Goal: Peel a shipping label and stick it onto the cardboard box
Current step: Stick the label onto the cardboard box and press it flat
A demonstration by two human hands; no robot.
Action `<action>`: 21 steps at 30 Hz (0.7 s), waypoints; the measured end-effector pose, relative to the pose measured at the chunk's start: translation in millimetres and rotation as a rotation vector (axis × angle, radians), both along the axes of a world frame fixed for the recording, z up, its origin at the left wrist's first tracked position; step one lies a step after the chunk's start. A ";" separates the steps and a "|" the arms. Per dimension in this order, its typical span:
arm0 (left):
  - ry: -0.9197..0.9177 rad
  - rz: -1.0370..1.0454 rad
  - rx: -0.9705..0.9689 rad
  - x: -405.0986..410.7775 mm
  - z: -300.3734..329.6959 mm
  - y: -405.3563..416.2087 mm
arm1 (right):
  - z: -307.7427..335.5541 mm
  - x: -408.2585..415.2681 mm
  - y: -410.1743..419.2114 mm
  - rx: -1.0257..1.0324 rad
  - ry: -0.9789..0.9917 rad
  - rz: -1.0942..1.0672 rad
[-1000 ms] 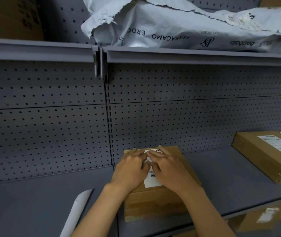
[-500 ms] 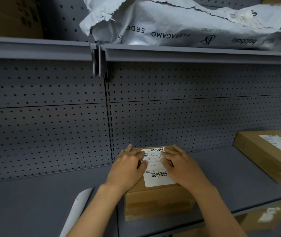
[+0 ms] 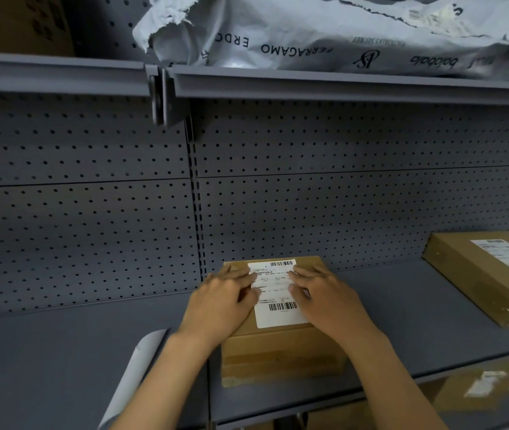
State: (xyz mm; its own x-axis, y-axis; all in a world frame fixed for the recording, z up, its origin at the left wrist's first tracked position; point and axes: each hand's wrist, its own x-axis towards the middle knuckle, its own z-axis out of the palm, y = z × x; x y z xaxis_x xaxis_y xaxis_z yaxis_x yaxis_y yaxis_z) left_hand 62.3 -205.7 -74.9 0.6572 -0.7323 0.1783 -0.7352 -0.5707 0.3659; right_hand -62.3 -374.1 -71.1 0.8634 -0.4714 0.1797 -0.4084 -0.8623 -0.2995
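- The cardboard box (image 3: 281, 352) sits on the grey shelf (image 3: 402, 321), the shipping label (image 3: 278, 293) lying flat on its top.
- My left hand (image 3: 219, 308) lies flat, fingers spread, on the label's left edge.
- My right hand (image 3: 330, 299) lies the same way on its right edge.

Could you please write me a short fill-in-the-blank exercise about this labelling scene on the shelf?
1. The shipping label lies on the ____ face of the cardboard box.
2. The left hand and right hand press flat on either ____ of the label.
3. A second labelled box sits to the ____ on the shelf.

Missing words: top; side; right
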 end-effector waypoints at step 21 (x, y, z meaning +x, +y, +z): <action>0.042 0.017 -0.079 -8.3 -0.4 14.0 | 1.3 -21.7 5.1 -0.015 -0.067 -0.040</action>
